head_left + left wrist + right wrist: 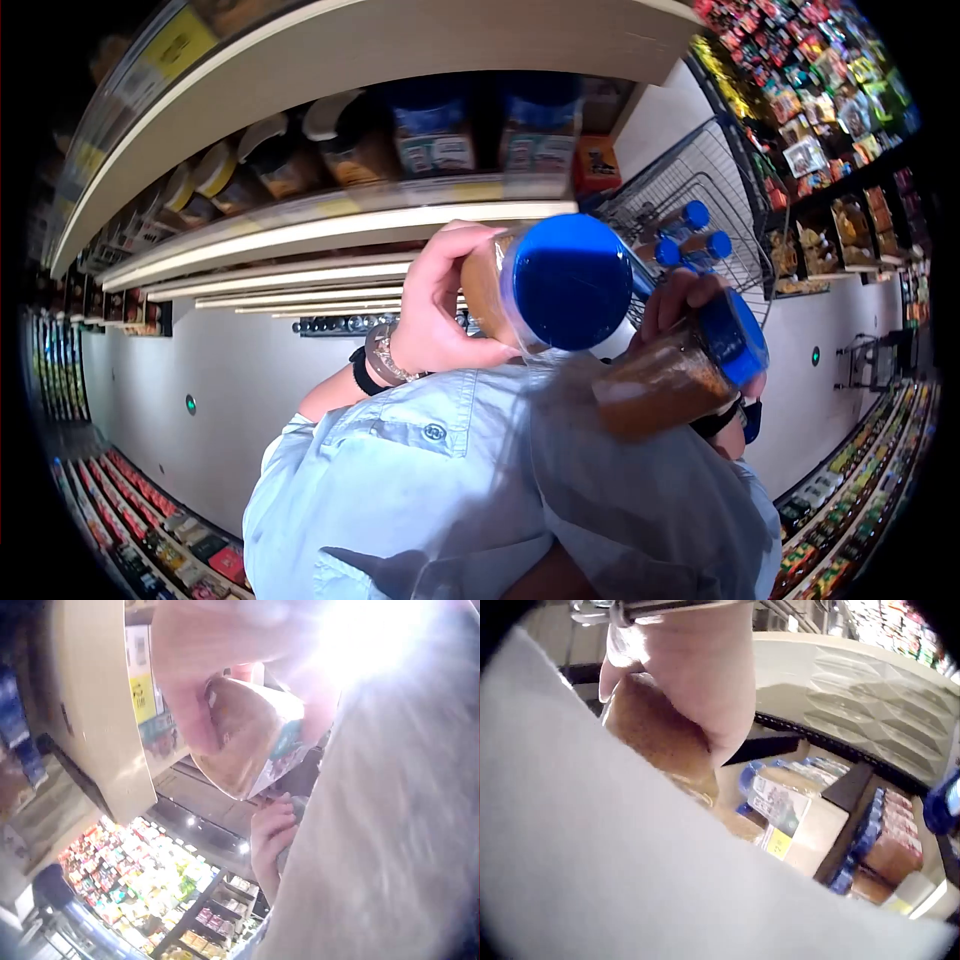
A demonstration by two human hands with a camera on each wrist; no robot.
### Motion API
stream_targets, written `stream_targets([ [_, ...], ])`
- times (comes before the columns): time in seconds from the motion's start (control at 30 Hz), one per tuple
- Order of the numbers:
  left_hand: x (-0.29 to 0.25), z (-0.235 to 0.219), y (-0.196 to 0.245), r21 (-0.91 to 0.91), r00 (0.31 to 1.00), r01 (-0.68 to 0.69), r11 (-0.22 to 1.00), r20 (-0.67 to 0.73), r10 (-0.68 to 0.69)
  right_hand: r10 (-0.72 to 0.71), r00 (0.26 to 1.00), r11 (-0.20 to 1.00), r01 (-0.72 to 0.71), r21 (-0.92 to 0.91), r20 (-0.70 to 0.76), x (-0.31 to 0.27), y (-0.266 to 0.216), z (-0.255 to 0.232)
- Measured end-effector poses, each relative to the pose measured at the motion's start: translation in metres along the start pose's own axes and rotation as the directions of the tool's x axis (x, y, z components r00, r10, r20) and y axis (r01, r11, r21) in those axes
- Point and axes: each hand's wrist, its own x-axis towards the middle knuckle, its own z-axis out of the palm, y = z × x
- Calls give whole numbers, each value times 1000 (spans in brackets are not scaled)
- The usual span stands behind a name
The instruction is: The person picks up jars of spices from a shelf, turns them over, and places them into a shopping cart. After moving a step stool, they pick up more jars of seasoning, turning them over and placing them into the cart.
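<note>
My left hand [425, 305] grips a clear plastic jar [487, 290] of brown contents. Its broad blue lid faces the head camera. In the left wrist view, fingers and thumb wrap the same jar [244, 731], and part of its label shows. Lower and to the right, my right hand [680, 298] holds a second blue-lidded jar [665, 385], tilted in front of the light shirt. The right wrist view shows that hand [701, 679] curled round the jar's brown body [652, 731], partly covered by pale cloth.
A shelf [430, 190] ahead holds several jars with blue and pale lids. To the right, a wire shopping cart [735, 190] carries several blue-lidded jars [668, 250]. Another shelf board [450, 40] overhangs from above. Colourful packaged goods [820, 90] fill a display at upper right.
</note>
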Motion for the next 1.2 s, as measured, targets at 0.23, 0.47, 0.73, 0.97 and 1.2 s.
stream_targets([
  [0.23, -21, -26, 27, -62, 923, 140, 988, -353, -153, 411, 912, 861, -386, 331, -5, 1, 51, 24],
  [0.47, -31, -33, 41, -284, 816, 172, 943, -495, -298, 505, 825, 674, -561, 481, 254, 19, 70, 25],
  [0.73, -32, -7, 53, -324, 776, 118, 939, -560, -291, 602, 783, 706, -614, 354, 158, 15, 55, 0],
  [0.97, -34, 40, 53, -298, 705, 81, 951, -657, -266, 626, 728, 727, -674, 129, 279, 8, 37, -22],
  [1.2, -38, 89, 55, -269, 593, 108, 957, -755, -279, 748, 654, 641, -756, 132, 112, -4, 30, -19],
])
